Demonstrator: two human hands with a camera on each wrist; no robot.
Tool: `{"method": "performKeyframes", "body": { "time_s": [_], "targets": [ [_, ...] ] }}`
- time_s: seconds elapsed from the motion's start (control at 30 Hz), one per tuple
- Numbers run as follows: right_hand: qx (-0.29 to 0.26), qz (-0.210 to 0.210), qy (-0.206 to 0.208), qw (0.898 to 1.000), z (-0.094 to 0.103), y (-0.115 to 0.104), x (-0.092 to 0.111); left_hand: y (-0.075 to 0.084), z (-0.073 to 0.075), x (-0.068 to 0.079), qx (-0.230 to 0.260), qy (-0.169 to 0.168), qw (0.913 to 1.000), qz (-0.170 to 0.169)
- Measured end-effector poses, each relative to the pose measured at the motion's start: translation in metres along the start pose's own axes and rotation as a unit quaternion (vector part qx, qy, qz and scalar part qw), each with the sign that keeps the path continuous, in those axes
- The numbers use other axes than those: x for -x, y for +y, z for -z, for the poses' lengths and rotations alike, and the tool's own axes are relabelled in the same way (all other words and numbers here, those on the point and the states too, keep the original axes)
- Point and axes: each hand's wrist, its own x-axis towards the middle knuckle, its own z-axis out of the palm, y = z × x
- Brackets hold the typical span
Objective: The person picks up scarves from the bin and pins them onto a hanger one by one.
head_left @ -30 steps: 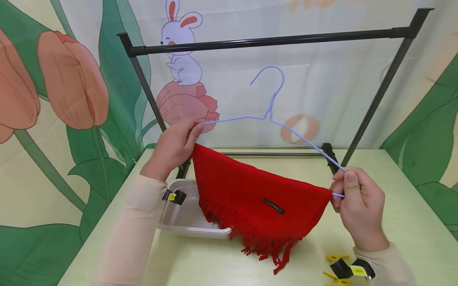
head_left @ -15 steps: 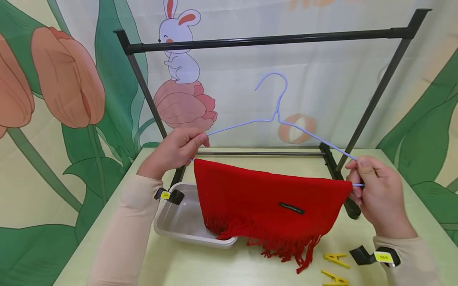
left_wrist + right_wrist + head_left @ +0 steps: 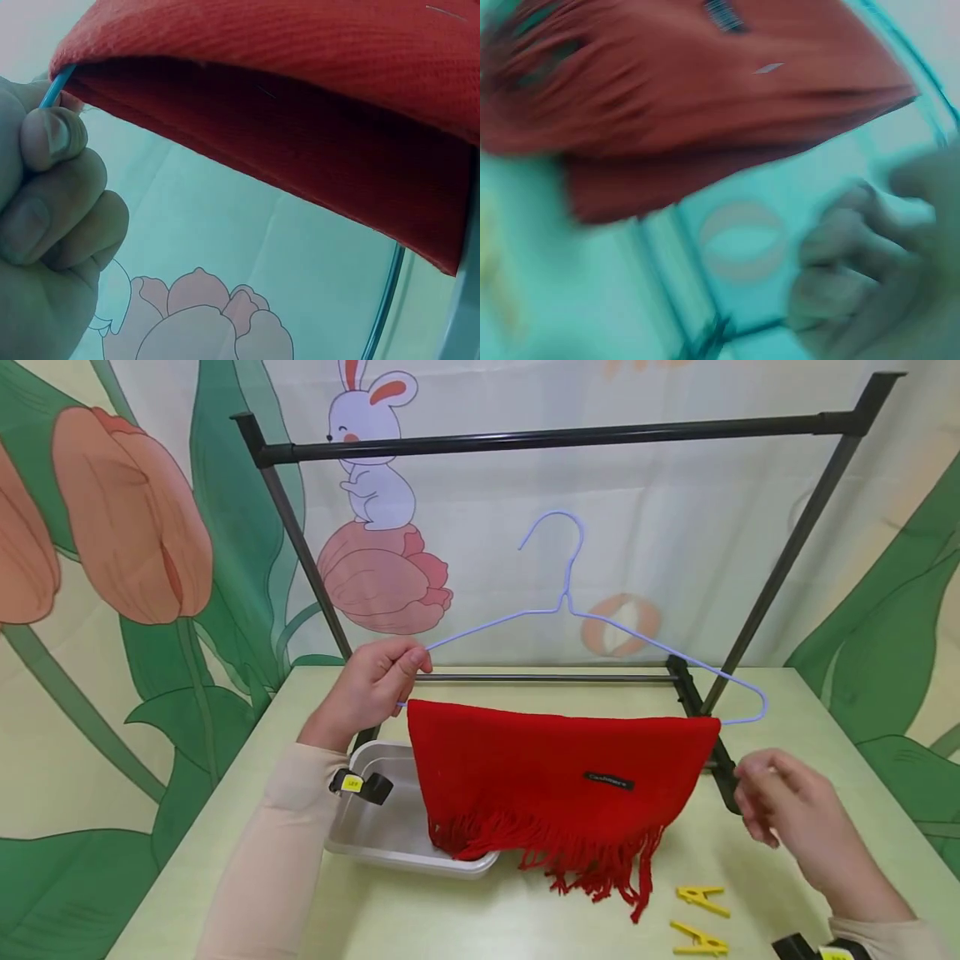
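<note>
Scarf (image 3: 555, 768), fringed, red, judged soft, is best carried by lavender wire hanger (image 3: 566, 597), end-pinched by left grip (image 3: 373, 683); right grip (image 3: 795, 814) loosely curled, empty.

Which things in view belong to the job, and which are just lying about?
In the job:
lavender wire hanger, held in the left hand; right hand empty
red fringed scarf, draped over the hanger's lower bar
black garment rack, probably, standing behind

Apparently lying about:
light grey plastic tray, partly hidden by the scarf
two yellow clothespins, untouched, possibly needed later
</note>
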Motion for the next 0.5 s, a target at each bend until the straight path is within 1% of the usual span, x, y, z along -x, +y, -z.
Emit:
{"method": "performKeyframes", "body": {
  "time_s": [0.03,0.07,0.1,0.13,0.17,0.2,0.27,0.3,0.37,0.43,0.47,0.5],
  "targets": [
    [0.069,-0.022,-0.026,0.997,-0.002,0.007,0.006,0.0,0.0,0.0,0.001,0.003,1.0,0.003],
    [0.131,-0.037,-0.062,0.989,-0.004,0.014,0.011,-0.001,-0.001,0.001,0.001,0.006,1.0,0.007],
    [0.181,-0.059,-0.103,0.976,-0.007,0.021,0.016,-0.001,-0.001,0.001,0.003,0.009,0.9999,0.012],
    [0.21,-0.074,-0.144,0.964,-0.011,0.027,0.021,-0.002,-0.002,0.001,0.003,0.012,0.9998,0.015],
    [0.224,-0.088,-0.179,0.954,-0.016,0.034,0.026,-0.002,-0.003,0.001,0.003,0.013,0.9997,0.018],
    [0.241,-0.105,-0.204,0.943,-0.021,0.039,0.03,-0.002,-0.003,0.002,0.003,0.015,0.9997,0.019],
    [0.284,-0.122,-0.231,0.922,-0.033,0.046,0.038,-0.002,-0.005,0.002,0.003,0.019,0.9996,0.021],
    [0.308,-0.121,-0.238,0.913,-0.039,0.049,0.041,-0.002,-0.006,0.002,0.003,0.021,0.9996,0.021],
    [0.364,-0.088,-0.247,0.894,-0.047,0.054,0.047,-0.002,-0.006,0.004,0.004,0.024,0.9995,0.02],
    [0.409,-0.044,-0.255,0.875,-0.051,0.059,0.05,-0.003,-0.007,0.004,0.005,0.027,0.9994,0.02],
    [0.421,-0.023,-0.258,0.869,-0.053,0.061,0.05,-0.003,-0.007,0.004,0.007,0.028,0.9994,0.02],
    [0.426,-0.01,-0.259,0.867,-0.054,0.063,0.051,-0.003,-0.008,0.004,0.009,0.028,0.9994,0.017]
  ]
}}
